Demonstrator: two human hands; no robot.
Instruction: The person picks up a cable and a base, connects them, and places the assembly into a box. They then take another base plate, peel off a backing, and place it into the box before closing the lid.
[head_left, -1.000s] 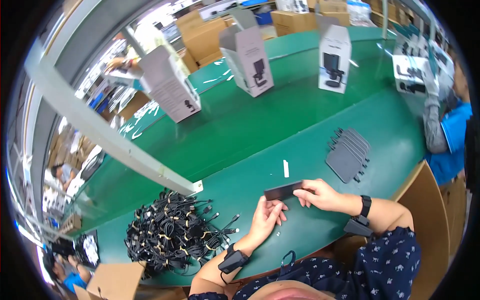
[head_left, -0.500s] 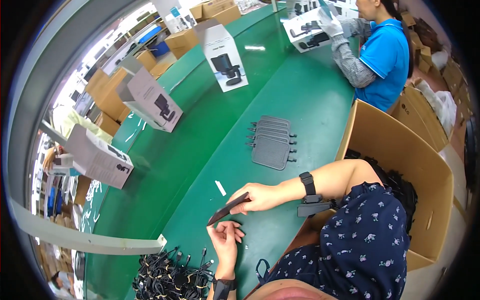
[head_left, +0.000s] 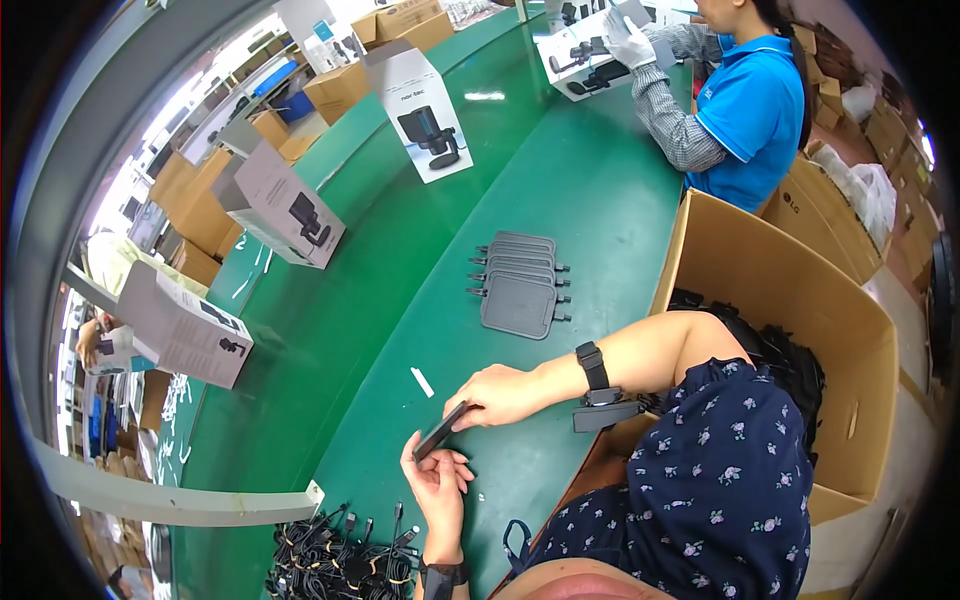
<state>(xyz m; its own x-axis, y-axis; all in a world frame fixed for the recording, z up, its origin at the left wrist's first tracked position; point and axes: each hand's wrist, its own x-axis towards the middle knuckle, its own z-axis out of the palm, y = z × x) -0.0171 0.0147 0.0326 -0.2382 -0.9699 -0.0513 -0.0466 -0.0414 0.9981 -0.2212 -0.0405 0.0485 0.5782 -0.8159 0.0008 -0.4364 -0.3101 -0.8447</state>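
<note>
My right hand (head_left: 497,395) pinches the upper end of a dark, thin flat panel (head_left: 440,432), seen nearly edge-on and tilted over the bench. At its lower end my left hand (head_left: 438,490) grips it with thumb and finger, the other fingers curled. Beyond my hands several grey flat mesh panels (head_left: 517,305) with small side tabs lie overlapped in a row on the green bench (head_left: 400,340). Just left of my right hand lies a small white strip (head_left: 422,382). A heap of bundled black cables (head_left: 340,555) sits beside my left wrist.
Open printed boxes (head_left: 425,125) stand along the far side of the bench. To my right is a large cardboard carton (head_left: 850,370) with black items inside. A metal frame bar (head_left: 180,500) crosses at left. A co-worker in blue (head_left: 750,110) handles a printed box.
The view has shifted slightly, moving the scene left. The dark panel has turned steeper between my hands, and it stays held. The co-worker's gloved hand has lifted on the box.
</note>
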